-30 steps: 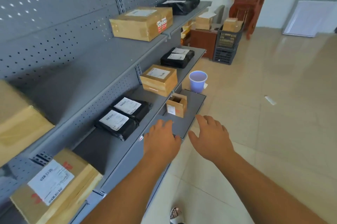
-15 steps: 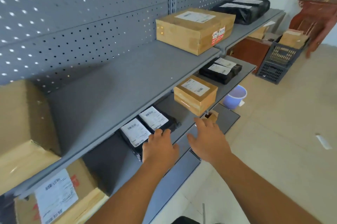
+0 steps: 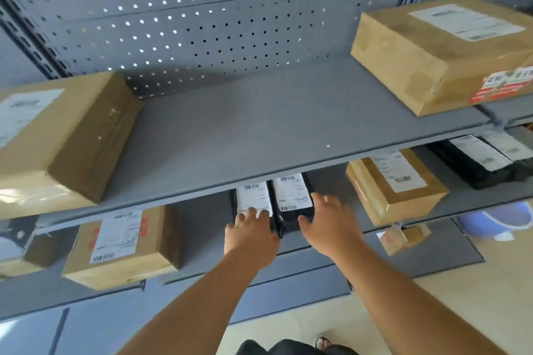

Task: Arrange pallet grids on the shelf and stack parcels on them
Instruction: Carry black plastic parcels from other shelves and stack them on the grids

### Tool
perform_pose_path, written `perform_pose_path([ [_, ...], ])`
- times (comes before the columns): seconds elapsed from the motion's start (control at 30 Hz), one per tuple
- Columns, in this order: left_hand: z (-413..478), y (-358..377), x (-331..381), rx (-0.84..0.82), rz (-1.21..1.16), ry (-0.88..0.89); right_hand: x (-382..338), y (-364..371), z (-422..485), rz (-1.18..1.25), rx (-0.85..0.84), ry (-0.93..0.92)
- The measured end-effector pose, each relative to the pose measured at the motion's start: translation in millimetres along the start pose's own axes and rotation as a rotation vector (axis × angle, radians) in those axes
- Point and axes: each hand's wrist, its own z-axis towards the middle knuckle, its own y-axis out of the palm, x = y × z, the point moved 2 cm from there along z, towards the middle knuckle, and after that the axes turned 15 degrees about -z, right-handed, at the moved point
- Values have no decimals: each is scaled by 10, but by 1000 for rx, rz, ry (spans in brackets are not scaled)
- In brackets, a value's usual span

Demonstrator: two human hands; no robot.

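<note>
Two black parcels with white labels lie side by side on the middle shelf, the left one (image 3: 253,198) and the right one (image 3: 291,193). My left hand (image 3: 251,236) lies flat on the near end of the left black parcel, fingers straight. My right hand (image 3: 328,224) reaches beside the right black parcel with spread fingers, touching its near right edge. The grey upper shelf (image 3: 245,129) hides the far ends of both parcels. No pallet grid is in view.
On the upper shelf stand a cardboard box at the left (image 3: 57,135) and another at the right (image 3: 441,48). The middle shelf carries a labelled box (image 3: 124,245) at the left, a box (image 3: 395,184) and black parcels (image 3: 484,158) at the right. A purple bucket (image 3: 496,219) stands on the floor.
The camera has turned left to face the shelf. Both hands have moved forward under the upper shelf onto the two black parcels.
</note>
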Motion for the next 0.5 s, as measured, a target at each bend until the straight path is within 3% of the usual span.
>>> perform_pose_path([
  [0.27, 227, 380, -92, 85, -98, -152, 5, 327, 437, -51, -19, -114],
  [0.5, 685, 625, -242, 228, -143, -183, -120, 719, 881, -72, 29, -133],
])
